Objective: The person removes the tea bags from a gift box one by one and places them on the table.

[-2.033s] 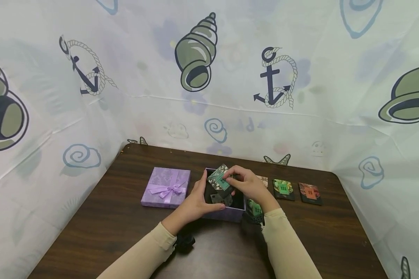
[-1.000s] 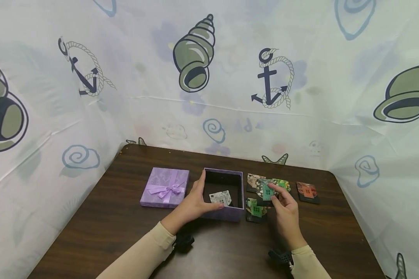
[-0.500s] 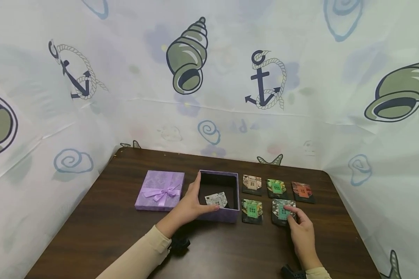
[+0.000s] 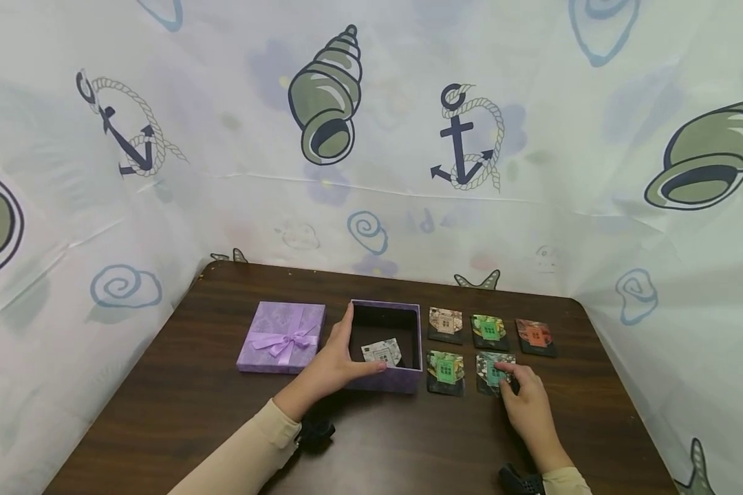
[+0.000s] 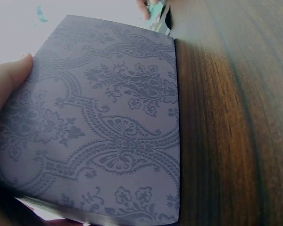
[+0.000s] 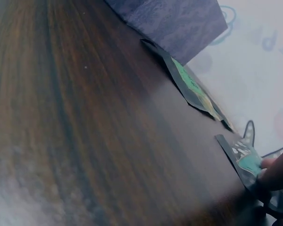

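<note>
My left hand point(image 4: 331, 364) grips an open purple box point(image 4: 384, 381) with a black inside, its thumb over the front rim and its fingers along the left side. A white-grey packet point(image 4: 382, 352) lies inside the box. In the left wrist view the box's patterned wall point(image 5: 118, 127) fills much of the frame, with the thumb at its upper edge. My right hand point(image 4: 528, 399) pinches the right side of a small flat packet with a teal label point(image 4: 489, 371), low at the table. The right wrist view shows fingertips point(image 6: 269, 165) on that packet.
Beside the box lie a green-labelled packet point(image 4: 446, 372), a beige one point(image 4: 446, 324), another green one point(image 4: 489, 331) and a red one point(image 4: 536, 337). A purple lid with a ribbon bow point(image 4: 285, 337) lies left of the box. A printed curtain point(image 4: 396, 137) hangs behind the brown table point(image 4: 371, 447).
My right hand has carried the teal packet out of the box to the table's right, set it in the front row, and slid it slightly left. The left hand has stayed on the box.
</note>
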A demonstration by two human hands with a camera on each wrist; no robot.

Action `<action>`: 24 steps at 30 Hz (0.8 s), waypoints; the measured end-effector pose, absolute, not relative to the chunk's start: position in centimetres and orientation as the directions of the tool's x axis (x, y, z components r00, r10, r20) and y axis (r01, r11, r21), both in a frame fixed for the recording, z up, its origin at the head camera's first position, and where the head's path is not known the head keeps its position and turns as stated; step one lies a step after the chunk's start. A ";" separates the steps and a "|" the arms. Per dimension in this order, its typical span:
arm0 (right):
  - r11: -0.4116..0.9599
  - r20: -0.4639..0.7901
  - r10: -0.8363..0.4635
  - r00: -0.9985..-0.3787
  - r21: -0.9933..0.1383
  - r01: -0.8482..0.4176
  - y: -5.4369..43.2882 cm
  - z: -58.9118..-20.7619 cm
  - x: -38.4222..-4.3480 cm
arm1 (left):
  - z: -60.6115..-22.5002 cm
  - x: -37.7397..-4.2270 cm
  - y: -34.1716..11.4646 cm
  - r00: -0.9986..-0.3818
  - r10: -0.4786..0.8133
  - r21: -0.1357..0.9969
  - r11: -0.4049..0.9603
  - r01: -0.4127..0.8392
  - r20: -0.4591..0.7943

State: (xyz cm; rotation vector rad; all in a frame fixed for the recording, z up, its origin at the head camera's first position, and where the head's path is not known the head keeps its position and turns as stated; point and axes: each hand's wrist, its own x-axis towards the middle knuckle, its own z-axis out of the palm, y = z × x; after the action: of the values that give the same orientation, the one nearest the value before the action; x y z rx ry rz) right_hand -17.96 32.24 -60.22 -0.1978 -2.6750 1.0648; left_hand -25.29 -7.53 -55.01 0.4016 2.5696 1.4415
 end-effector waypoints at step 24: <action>0.769 0.316 0.137 -0.939 -0.631 -0.100 32.5 -60.7 -18.2 | -54.8 -25.4 -7.5 -0.946 0.322 0.858 0.492 0.147 -0.022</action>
State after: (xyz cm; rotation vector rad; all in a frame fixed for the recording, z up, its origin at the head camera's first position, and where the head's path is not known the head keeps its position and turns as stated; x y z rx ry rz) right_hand -18.19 32.52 -60.66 -0.0283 -2.6189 0.9620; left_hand -25.36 -7.51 -54.76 0.4064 2.5537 1.4431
